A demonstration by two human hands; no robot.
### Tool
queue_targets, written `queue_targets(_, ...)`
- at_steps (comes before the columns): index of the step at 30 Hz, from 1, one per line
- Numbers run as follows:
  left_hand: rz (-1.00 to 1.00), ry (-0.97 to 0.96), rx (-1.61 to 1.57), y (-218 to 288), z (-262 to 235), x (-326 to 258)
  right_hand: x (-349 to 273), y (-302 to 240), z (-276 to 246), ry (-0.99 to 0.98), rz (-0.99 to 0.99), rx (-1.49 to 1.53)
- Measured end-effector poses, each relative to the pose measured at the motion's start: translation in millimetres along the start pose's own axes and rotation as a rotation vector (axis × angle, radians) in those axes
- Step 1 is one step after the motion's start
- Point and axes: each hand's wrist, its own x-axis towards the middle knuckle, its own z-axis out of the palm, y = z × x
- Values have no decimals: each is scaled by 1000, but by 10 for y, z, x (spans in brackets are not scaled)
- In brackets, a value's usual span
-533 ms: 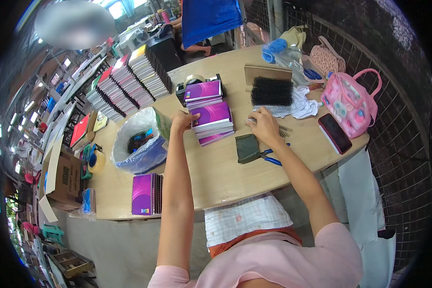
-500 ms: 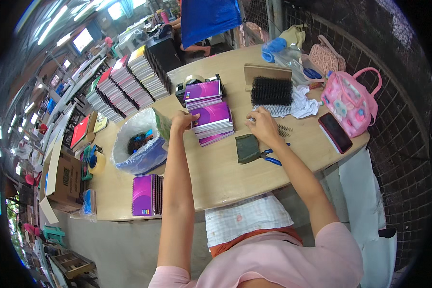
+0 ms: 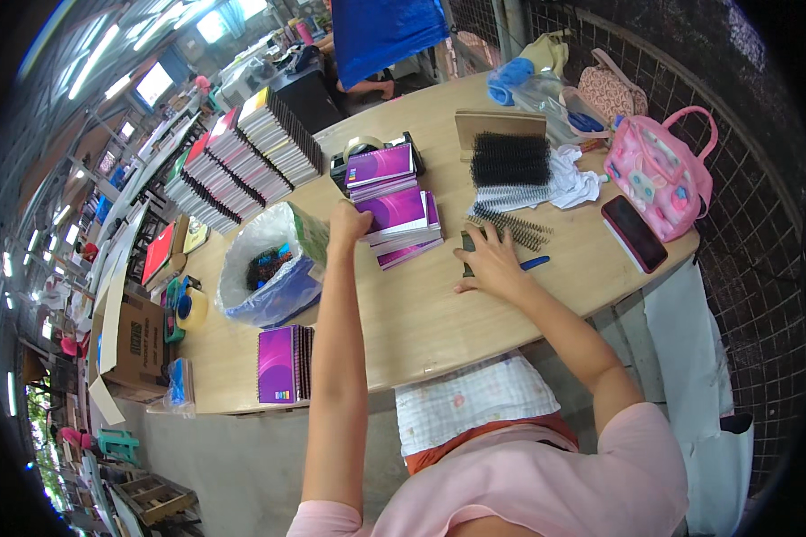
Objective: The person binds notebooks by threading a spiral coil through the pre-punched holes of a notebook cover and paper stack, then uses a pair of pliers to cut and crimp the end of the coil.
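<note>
My left hand [image 3: 351, 222] is closed at the left edge of a small stack of purple spiral notebooks [image 3: 398, 209], its thumb on the top cover. Fingers bent and apart, my right hand [image 3: 495, 262] grips a dark green square pad [image 3: 468, 244], mostly hidden under the palm. A blue handle of the pliers [image 3: 535, 263] sticks out beside that hand; the rest is covered. Just beyond the fingers lie loose black binding coils [image 3: 521, 231]. Farther back is a thick pile of black coils [image 3: 510, 161] against a cardboard piece [image 3: 484, 125].
More purple notebooks [image 3: 381, 165] lean on a tape dispenser [image 3: 412, 148]. At left stand a plastic-lined bin [image 3: 242, 309], upright purple notebooks [image 3: 279, 365] and tall notebook stacks [image 3: 251, 157]. A phone [image 3: 634, 234], pink bag [image 3: 658, 179] and white cloth [image 3: 571, 179] occupy the right side.
My right hand has come nearer, from the coils onto the dark green pad. The pad and pliers have shifted away from me. My left hand stays at the notebooks.
</note>
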Motion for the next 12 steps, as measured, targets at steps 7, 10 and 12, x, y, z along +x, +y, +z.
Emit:
queue_targets(7,842,8,-132,598,-166,-811,-415,147,-63,200,-8,167)
queue_targets(10,703,-257,12,609,-226,-801,-491,197,57,141,-6,178)
queue_targets(12,547,-405,34,654,-250,-714,-443,337,334,158,-23,229)
